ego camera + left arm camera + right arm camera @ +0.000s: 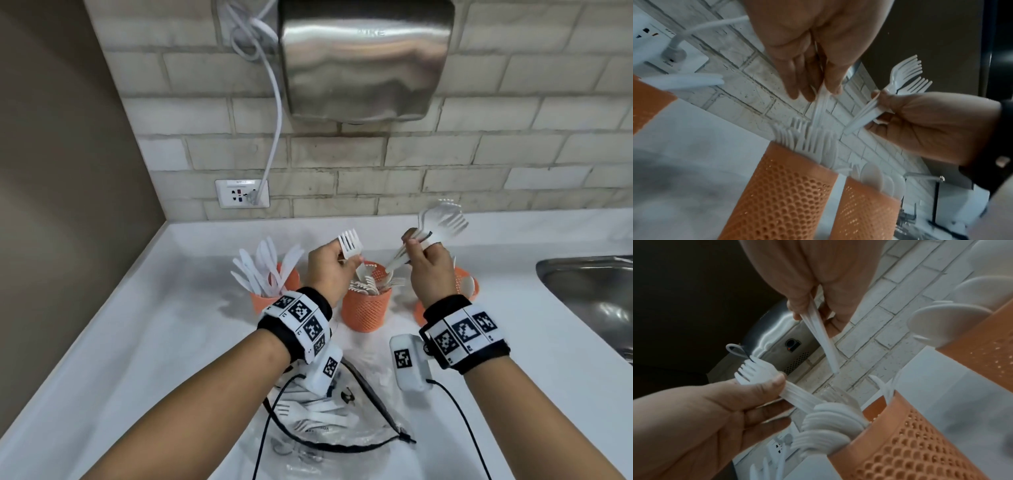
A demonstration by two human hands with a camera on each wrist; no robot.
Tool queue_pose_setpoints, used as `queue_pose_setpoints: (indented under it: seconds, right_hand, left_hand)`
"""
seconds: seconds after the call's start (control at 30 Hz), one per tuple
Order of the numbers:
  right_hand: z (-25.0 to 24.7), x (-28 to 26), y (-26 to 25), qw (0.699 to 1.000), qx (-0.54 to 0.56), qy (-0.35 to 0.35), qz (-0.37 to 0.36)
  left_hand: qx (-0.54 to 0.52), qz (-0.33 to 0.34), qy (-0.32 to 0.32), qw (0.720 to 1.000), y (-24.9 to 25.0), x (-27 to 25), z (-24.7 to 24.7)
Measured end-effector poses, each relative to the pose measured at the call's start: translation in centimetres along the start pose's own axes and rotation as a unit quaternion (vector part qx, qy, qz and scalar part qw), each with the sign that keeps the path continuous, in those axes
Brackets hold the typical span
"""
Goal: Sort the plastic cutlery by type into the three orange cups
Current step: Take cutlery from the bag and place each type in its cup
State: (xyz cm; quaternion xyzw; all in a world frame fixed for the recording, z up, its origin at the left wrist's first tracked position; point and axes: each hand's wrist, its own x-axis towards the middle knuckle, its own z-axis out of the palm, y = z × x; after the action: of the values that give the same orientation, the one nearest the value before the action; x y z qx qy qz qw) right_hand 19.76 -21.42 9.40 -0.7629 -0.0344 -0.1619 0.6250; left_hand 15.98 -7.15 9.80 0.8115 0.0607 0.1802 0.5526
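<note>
Left hand: The left hand [327, 270] is seen at about 10 o'clock of the middle cup; a single white plastic fork [350, 245] is pinched by its handle between thumb and fingertips, tines up, the handle pointed down at that cup.

Right hand: The right hand [430, 269] is curled round a small bundle of white plastic forks [442, 219], tines fanned toward 1 o'clock, held above and between the middle and right cups.

Middle cup: An orange perforated plastic cup [365, 308] is shown already holding a stack of forks, tines up.

Left cup: At 9 o'clock of it, an orange cup of white plastic knives [274, 289] is seen.

Right cup: At 3 o'clock, an orange cup of white plastic spoons [464, 282] is partly hidden behind the right wrist.

Unsorted stock: A clear plastic bag with loose white cutlery [318, 419] lies at 6 o'clock on the white counter [137, 342].

Step in hand: Forks are judged to be fed singly from the bundle into the middle cup.

Next move: The pinched fork must be lowered handle-first among the standing tines and released; another is then to be drawn from the bundle.
</note>
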Motion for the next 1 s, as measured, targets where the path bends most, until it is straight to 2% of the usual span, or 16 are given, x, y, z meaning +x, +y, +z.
queue_pose_setpoints:
  seconds: [0.1, 0.17, 0.23, 0.3, 0.43, 0.5, 0.6, 0.8, 0.9, 1.0]
  right_hand:
    - [0.4, 0.5, 0.4, 1.000, -0.006, -0.013, 0.005]
    - [0.7, 0.6, 0.7, 0.999, -0.023, -0.028, 0.011]
    - [1.1, 0.7, 1.3, 0.998, -0.052, -0.039, 0.024]
    - [1.4, 0.9, 2.0, 0.996, -0.071, -0.046, 0.030]
    - [2.0, 0.5, 2.7, 0.988, -0.128, -0.085, 0.015]
    - [2.4, 0.2, 2.7, 0.986, -0.131, -0.103, 0.017]
    - [2.9, 0.1, 2.6, 0.982, -0.140, -0.129, 0.021]
    - [2.8, -0.1, 2.3, 0.977, -0.163, -0.139, -0.006]
    - [2.8, -0.3, 2.1, 0.981, -0.136, -0.141, -0.005]
    - [2.7, -0.3, 1.9, 0.983, -0.110, -0.145, 0.005]
  left_hand:
    - [0.077, -0.025, -0.083, 0.993, -0.7, 0.3, 0.4]
    - [0.156, -0.012, -0.146, 0.977, -0.8, 0.5, 0.3]
    - [0.189, -0.001, -0.182, 0.965, -0.6, 0.8, 0.1]
    - [0.176, 0.017, -0.178, 0.968, -0.2, 1.0, 0.0]
    - [0.085, 0.136, -0.093, 0.983, 1.4, 1.4, -0.1]
    - [0.050, 0.177, -0.095, 0.978, 2.1, 1.7, 0.1]
    - [0.037, 0.204, -0.105, 0.973, 2.5, 2.2, 0.7]
    - [0.068, 0.174, -0.105, 0.977, 0.7, 2.4, 1.3]
    - [0.105, 0.128, -0.130, 0.978, -0.4, 2.2, 1.5]
    - [0.155, 0.114, -0.162, 0.968, -1.0, 1.9, 1.9]
